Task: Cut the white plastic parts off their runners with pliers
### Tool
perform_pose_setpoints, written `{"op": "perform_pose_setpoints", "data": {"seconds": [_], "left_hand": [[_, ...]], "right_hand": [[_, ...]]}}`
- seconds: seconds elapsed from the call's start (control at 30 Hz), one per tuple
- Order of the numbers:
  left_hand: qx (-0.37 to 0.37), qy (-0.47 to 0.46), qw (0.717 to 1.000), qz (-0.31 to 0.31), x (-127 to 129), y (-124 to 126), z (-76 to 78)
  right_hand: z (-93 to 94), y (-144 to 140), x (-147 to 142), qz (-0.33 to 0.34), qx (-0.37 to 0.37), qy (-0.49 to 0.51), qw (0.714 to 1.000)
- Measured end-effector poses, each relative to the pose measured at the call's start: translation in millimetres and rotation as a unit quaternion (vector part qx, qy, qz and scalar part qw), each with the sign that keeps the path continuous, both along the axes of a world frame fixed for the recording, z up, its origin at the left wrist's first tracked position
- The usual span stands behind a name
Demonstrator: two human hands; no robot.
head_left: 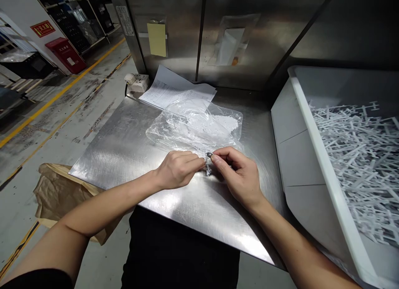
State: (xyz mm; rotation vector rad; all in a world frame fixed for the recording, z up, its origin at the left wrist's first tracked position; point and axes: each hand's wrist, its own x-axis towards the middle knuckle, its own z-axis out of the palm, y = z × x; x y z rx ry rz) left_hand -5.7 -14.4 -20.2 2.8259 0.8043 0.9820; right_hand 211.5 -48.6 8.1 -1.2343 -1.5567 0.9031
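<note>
Over the steel worktable [106, 156], my left hand [180, 169] is closed, its fingertips gripping a small grey plastic sprue [208, 167] with short cross-bars. My right hand [238, 172] pinches a small dark piece [210, 155] between thumb and forefinger, right at the sprue's upper end. Whether that dark piece is joined to the sprue I cannot tell. Just beyond both hands lies a clear plastic bag [174, 129], with small white pieces [226, 125] in or under it.
A large white bin [299, 156] heaped with grey sprues [358, 156] stands at the right. Printed sheets [168, 89] and a power socket [139, 83] lie at the back, against a metal panel [183, 40]. Left of the table, a brown paper bag [59, 191] hangs open.
</note>
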Motion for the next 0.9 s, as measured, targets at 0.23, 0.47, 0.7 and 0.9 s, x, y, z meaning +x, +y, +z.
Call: {"op": "perform_pose_setpoints", "data": {"seconds": [0.23,0.47,0.7,0.9], "left_hand": [[0.003,-0.007,1.000,-0.005,0.1,0.6,-0.1],[-0.002,0.006,1.000,-0.002,-0.7,0.8,-1.7],[0.022,0.009,1.000,0.001,0.1,-0.3,-1.9],[0.050,0.014,0.999,0.004,4.9,-2.7,-1.2]], "right_hand": [[0.9,-1.3,-1.0,0.009,-0.001,0.009,1.000],[0.0,-2.3,0.0,0.010,0.004,0.003,1.000],[0.1,-1.8,-2.5,0.009,0.013,-0.010,1.000],[-2.7,-3.0,-4.9,-0.002,0.019,-0.014,1.000]]}}
